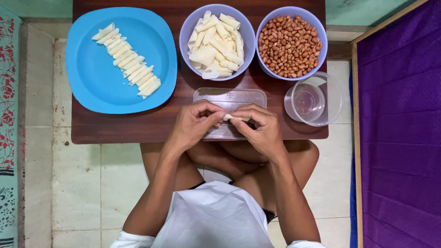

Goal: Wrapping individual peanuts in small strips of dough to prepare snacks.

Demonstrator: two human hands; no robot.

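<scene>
Head view: I look straight down at a small dark brown tabletop (119,128) with a pale tiled floor (73,183) under it. Far left, a strip of red and teal patterned cloth (8,92) runs down the edge.

On the left of the tabletop sits a blue plate (92,78). A slanted row of little white rolled pieces (128,62) lies on it, side by side and touching.

Next comes a light purple bowl (188,34) full of loose white wrapper pieces (216,43). Just below it lies a flat clear plastic lid (229,97), close to the near edge of the tabletop.

My left hand (193,126) and my right hand (262,131) meet over that lid. Both hands pinch one small white piece (232,117) between them. The fingers (212,115) of the left hand are bent and closed on its left end. The fingers of the right hand are closed on its right end. The piece sits just above the lid, in the middle front of the tabletop. I cannot tell if it touches the lid.

To the right of the first bowl is a second light purple bowl (321,46), touching it. It is full of brown peanuts (289,39). Below that bowl stands a clear plastic cup (314,98) near the right edge of the tabletop.

Under the hands I see bare crossed legs (220,158) and a white shirt (211,216). Far right is a purple cloth (399,124) with a wooden edge.
</scene>
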